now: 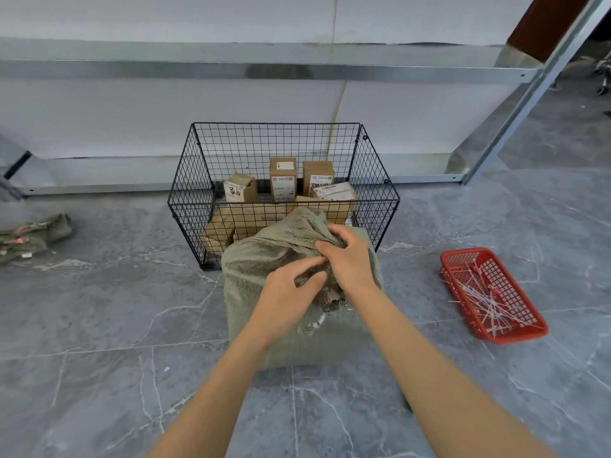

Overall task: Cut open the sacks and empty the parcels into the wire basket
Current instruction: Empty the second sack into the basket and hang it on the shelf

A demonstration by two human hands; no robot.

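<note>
A full grey-green woven sack (258,279) stands on the floor against the front of a black wire basket (188,196). Both hands are on the sack's bunched mouth. My left hand (291,292) pinches the fabric at the opening, and my right hand (347,256) grips the gathered fabric just above it. A torn gap below the hands shows brown parcel material inside. Several brown cardboard parcels (282,180) with white labels lie in the basket, some upright at the back.
A red plastic tray (463,259) with several white cable ties sits on the floor to the right. Flattened empty sacks (33,233) lie at the far left. A metal frame with white panels (264,71) runs behind the basket.
</note>
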